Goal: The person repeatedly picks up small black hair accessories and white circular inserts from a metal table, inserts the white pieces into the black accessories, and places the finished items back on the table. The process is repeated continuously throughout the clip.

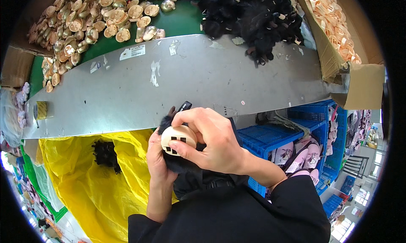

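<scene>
Just past the near edge of the metal table, my two hands hold a black furry piece with a round cream plastic part (pixel 178 138) set against it. Dark slots mark the face of this round part. My left hand (pixel 157 160) is closed around the near left side of the black furry piece (pixel 165 123); some of its fingers are hidden. Over the top comes my right hand (pixel 215 137), its thumb pressing on the plastic face and its fingers curled round the far rim. A black strap loop (pixel 185 106) sticks out beyond the fingers.
Cream and gold plastic shells (pixel 116 16) heap at the far left. Black furry pieces (pixel 249 19) pile at the far right beside a carton (pixel 321 40) of pale orange parts. A yellow bag (pixel 80 179) holds a dark clump; blue crates (pixel 270 135) stand to the right of the metal table (pixel 190 69).
</scene>
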Demonstrator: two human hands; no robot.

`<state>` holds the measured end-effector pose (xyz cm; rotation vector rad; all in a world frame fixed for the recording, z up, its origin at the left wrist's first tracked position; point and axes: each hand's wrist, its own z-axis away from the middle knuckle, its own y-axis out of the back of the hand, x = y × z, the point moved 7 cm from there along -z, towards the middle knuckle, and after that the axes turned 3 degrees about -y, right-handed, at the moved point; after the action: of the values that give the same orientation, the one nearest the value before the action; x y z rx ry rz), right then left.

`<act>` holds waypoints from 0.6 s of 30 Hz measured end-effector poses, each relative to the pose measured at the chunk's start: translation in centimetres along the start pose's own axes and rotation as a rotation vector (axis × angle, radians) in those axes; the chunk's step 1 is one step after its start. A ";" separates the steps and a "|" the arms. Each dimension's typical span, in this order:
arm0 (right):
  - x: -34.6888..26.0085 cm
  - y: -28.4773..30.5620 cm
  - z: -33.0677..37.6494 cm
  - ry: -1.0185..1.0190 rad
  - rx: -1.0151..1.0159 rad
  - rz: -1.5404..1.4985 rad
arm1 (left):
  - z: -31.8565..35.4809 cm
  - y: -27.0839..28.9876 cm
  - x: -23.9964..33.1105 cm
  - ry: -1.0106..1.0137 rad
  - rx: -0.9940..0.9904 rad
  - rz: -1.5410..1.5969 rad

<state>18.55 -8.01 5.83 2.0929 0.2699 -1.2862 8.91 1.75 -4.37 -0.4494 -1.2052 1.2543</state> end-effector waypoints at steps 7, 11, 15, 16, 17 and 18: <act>-2.1 0.7 -0.7 0.137 0.105 0.009 | -0.3 -1.1 0.0 0.081 0.007 0.187; -3.0 1.1 -1.1 0.226 0.178 0.122 | -0.4 -3.3 1.0 -0.037 0.022 0.145; -2.8 0.6 -0.9 0.311 0.232 0.250 | -1.1 -3.3 2.5 -0.411 0.038 -0.327; -2.6 0.4 -0.7 0.325 0.242 0.273 | -0.9 -3.4 2.9 -0.493 0.008 -0.465; -2.7 0.1 -0.4 0.332 0.216 0.342 | -0.6 -3.2 3.1 -0.576 -0.021 -0.603; -2.4 -0.1 0.0 0.338 0.236 0.341 | -0.2 -3.4 3.2 -0.653 -0.050 -0.742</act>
<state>17.29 -7.52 7.85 2.4256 -0.1009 -0.7924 10.23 3.55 -0.31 0.4008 -1.7339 0.7213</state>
